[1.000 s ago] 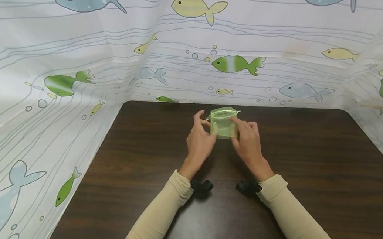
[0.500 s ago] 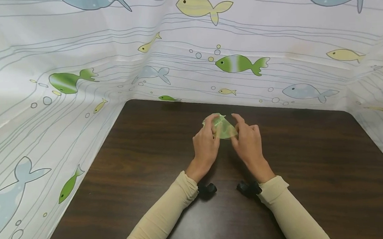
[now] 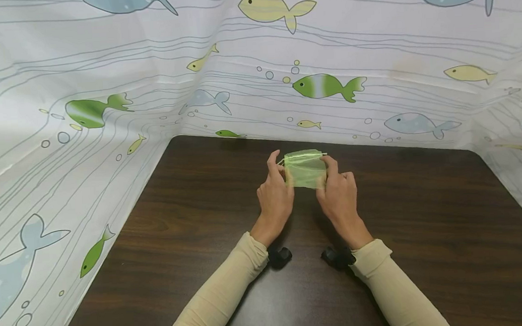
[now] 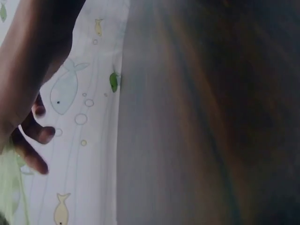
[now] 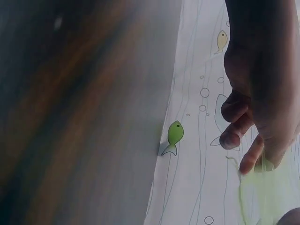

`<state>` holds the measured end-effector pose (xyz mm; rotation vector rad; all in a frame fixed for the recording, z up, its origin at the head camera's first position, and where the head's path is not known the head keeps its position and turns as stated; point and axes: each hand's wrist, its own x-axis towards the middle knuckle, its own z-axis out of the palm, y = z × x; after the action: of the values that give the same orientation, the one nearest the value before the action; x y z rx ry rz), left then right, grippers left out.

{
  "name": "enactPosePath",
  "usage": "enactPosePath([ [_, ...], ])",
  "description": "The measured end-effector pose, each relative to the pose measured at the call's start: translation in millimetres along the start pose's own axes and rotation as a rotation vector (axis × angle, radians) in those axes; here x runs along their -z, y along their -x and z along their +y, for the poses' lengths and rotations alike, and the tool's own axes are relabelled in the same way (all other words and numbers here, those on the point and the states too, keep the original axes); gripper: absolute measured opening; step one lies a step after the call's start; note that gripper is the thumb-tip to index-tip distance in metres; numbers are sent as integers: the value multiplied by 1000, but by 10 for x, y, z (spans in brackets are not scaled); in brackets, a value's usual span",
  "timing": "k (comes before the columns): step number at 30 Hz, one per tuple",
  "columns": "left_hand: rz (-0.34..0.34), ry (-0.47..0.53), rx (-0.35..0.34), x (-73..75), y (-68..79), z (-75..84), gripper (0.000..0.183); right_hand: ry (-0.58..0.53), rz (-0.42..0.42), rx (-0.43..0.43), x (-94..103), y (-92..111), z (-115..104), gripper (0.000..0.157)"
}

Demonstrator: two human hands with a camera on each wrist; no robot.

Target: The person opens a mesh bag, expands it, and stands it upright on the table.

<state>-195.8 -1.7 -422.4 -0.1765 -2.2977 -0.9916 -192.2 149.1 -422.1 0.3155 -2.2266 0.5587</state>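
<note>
While both arms reach forward over the brown tabletop (image 3: 200, 197), 1 sheer green drawstring bag (image 3: 306, 170) is held between 2 bare hands, near the tabletop's far edge. The principal change concerns the bag's shape: 0.5 s ago it was bunched into a rough triangle, with the right index finger apart from it; it now spans the gap as a near-flat rectangle, its front facing the head camera. The top edge appears about as wide as the bottom, so the mouth is judged not gathered. For the work in hand, this is read as the bag being straightened, with both sides under control.

The left hand (image 3: 274, 195) pinches the left edge, its index finger raised beside the top corner. The right hand (image 3: 339, 195) pinches the right edge, thumb low and index finger near the upper corner; the right wrist view shows mesh between its digits. The drawstring (image 3: 325, 154) runs across the upper part of the bag, its ends protruding at both sides; a strand also hangs beside the fingers in the right wrist view. Some creases cross the mesh, and no contents can be made out. Whether the bottom edge touches the tabletop cannot be determined.
</note>
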Motion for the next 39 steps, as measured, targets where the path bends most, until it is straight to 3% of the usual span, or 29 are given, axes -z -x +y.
enactPosePath([
  [5,13,71,18,3,2,9,41,-106,-25,-85,-2,3,-30,34],
  [11,81,89,-103,-4,39,39,37,-185,-12,-213,13,1,-28,33],
  [13,93,73,-133,-1,49,45,37,-212,-61,-257,32,-5,-21,37],
  [17,90,58,-161,10,53,46,39,-262,-237,-361,97,-24,-22,45],
  [20,84,57,-181,12,57,47,41,-282,-349,-420,130,-40,-30,37],
  [23,88,56,-193,11,58,49,40,-284,-365,-444,127,-49,-39,26],
  [26,106,39,-186,1,58,56,38,-239,-284,-421,107,-39,-48,21],
  [30,123,18,-165,-19,56,62,36,-179,-187,-370,77,-14,-62,33],
  [32,122,10,-164,-22,50,55,36,-181,-185,-361,67,-10,-64,40],
  [35,117,2,-163,-22,43,35,36,-218,-251,-373,70,-9,-44,40],
  [39,112,11,-158,-12,41,5,37,-310,-436,-404,93,-18,3,22],
])
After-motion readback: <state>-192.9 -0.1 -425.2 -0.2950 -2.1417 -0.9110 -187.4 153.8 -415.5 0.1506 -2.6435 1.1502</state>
